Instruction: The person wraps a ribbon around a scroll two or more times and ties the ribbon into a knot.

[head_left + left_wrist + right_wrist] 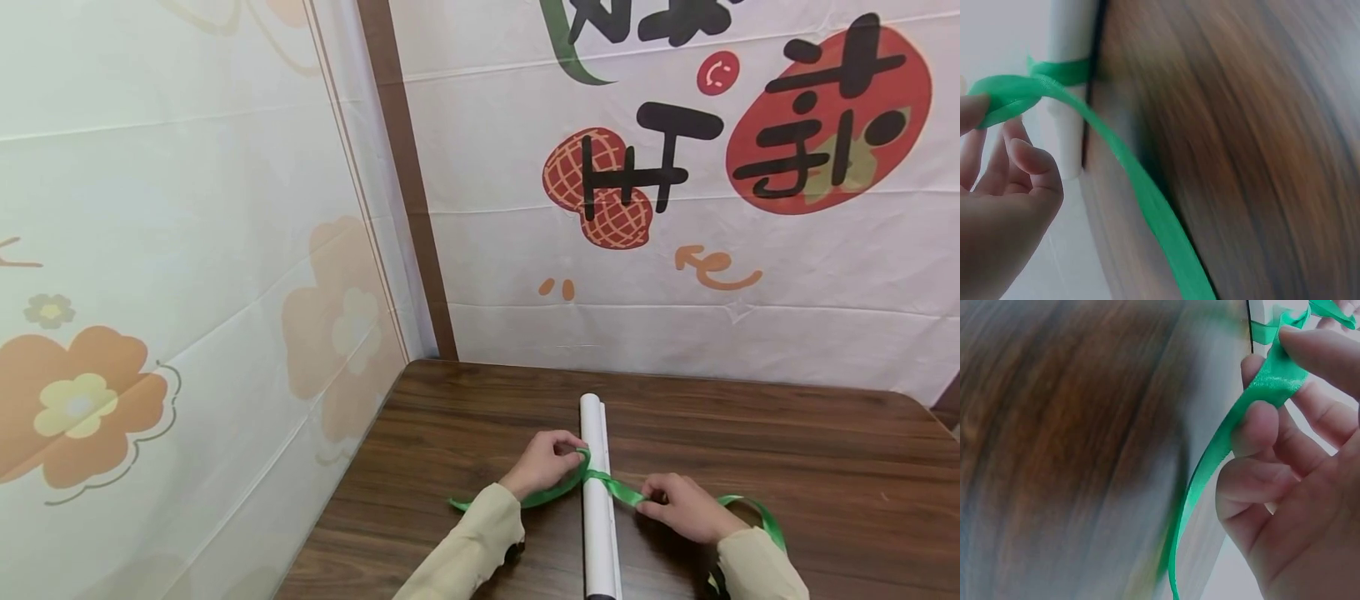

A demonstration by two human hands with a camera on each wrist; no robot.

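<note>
A white rolled sheet lies lengthwise on the table, with a green ribbon passed around its middle. On the roll's left side my left hand pinches a loop of the ribbon between thumb and fingertip; the left wrist view shows that loop and a tail trailing down from it. To the right of the roll, my right hand pinches the other length, which runs taut from the roll. In the right wrist view the ribbon passes between thumb and fingers, its tail hanging below.
The dark wooden table extends to both sides. Behind it hangs a white printed cloth, and another with orange flowers covers the left side. One ribbon tail lies left of the roll; the other curls beside the right wrist.
</note>
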